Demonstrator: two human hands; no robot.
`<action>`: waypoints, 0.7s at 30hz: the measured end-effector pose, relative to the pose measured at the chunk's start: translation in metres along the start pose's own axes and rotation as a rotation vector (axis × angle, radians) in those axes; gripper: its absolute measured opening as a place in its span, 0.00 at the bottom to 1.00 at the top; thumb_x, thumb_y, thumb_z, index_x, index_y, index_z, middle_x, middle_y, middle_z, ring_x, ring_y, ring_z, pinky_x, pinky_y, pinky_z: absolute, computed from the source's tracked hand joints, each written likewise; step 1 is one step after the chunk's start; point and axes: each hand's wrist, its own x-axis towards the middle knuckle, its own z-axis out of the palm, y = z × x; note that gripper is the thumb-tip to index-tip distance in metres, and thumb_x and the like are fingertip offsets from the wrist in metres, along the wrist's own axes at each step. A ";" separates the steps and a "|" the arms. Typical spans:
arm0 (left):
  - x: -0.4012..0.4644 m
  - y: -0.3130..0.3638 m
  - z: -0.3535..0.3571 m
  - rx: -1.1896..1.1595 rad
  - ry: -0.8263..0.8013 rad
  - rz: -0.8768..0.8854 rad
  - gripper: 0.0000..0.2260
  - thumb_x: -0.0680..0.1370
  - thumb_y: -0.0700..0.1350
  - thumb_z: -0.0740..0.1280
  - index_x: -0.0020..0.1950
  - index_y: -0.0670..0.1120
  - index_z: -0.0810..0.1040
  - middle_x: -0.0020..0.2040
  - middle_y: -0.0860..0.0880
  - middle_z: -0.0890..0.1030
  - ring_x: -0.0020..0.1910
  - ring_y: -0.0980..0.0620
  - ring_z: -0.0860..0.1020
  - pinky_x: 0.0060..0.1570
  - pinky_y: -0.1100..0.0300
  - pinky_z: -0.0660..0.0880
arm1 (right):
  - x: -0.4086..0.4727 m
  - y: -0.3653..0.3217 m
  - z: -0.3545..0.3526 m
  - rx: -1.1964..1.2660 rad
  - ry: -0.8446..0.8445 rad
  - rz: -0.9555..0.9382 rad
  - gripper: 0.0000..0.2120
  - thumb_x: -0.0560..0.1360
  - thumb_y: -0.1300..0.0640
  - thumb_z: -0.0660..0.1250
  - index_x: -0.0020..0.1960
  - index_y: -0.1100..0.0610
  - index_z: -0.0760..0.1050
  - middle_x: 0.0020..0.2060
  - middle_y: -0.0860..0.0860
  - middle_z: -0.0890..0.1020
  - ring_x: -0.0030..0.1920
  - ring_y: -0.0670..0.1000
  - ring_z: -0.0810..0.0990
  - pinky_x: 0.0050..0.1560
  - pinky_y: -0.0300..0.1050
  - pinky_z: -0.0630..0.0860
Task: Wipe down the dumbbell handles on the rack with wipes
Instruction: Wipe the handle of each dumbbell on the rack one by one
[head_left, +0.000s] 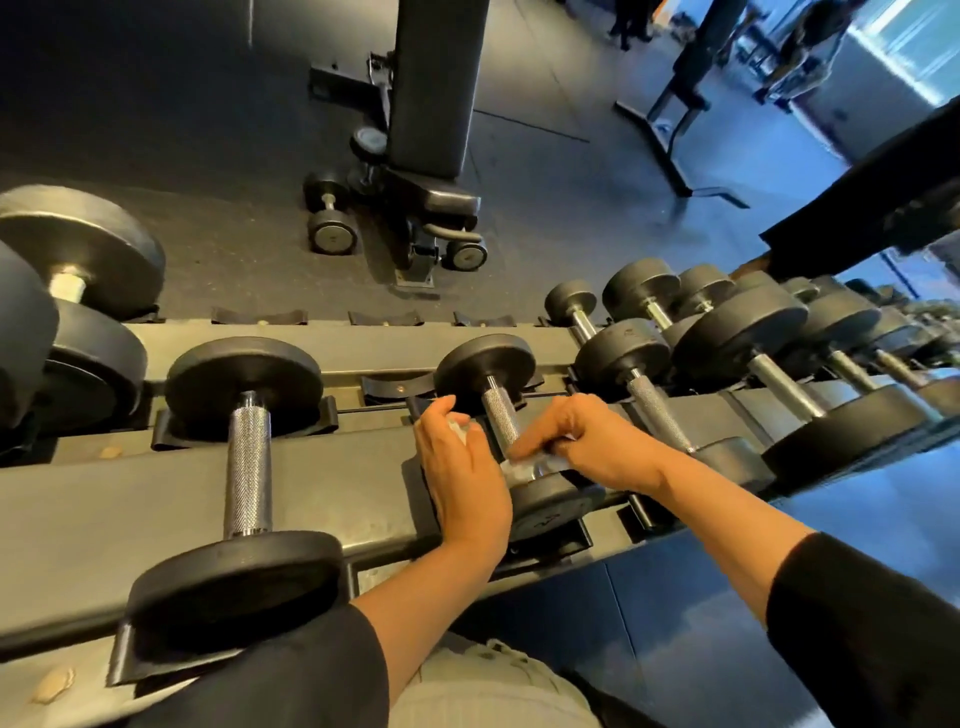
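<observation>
A long steel rack (104, 483) with two grey rails carries black dumbbells in plastic cradles, running off to the far right. Beyond it lies dark rubber floor (182, 130) with a padded bench (431, 104) and a loose dumbbell (330, 218) beside its base. The right hand (587, 441) pinches a white wipe (524, 467) against the near end of the centre dumbbell's knurled handle (501, 415). The left hand (462, 467) curls round another bit of white wipe just left of that handle.
</observation>
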 end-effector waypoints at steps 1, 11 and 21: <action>0.000 0.001 0.000 -0.002 -0.005 0.001 0.12 0.81 0.38 0.57 0.63 0.49 0.67 0.52 0.51 0.71 0.50 0.59 0.71 0.47 0.73 0.66 | 0.002 -0.001 0.001 -0.001 0.135 0.005 0.16 0.74 0.72 0.61 0.54 0.58 0.82 0.50 0.46 0.82 0.49 0.36 0.76 0.52 0.24 0.70; -0.005 0.011 -0.011 0.079 -0.068 0.042 0.12 0.81 0.37 0.57 0.62 0.49 0.67 0.51 0.54 0.70 0.48 0.63 0.71 0.43 0.80 0.65 | 0.049 0.011 0.018 -0.227 0.410 0.014 0.10 0.74 0.62 0.68 0.54 0.57 0.82 0.57 0.51 0.77 0.55 0.50 0.76 0.56 0.40 0.70; 0.000 0.003 0.006 0.157 0.002 0.105 0.12 0.80 0.37 0.58 0.62 0.49 0.69 0.53 0.49 0.74 0.49 0.61 0.73 0.45 0.76 0.67 | 0.025 0.027 0.012 0.017 0.193 -0.150 0.05 0.71 0.62 0.72 0.46 0.55 0.83 0.43 0.43 0.77 0.44 0.42 0.76 0.45 0.33 0.70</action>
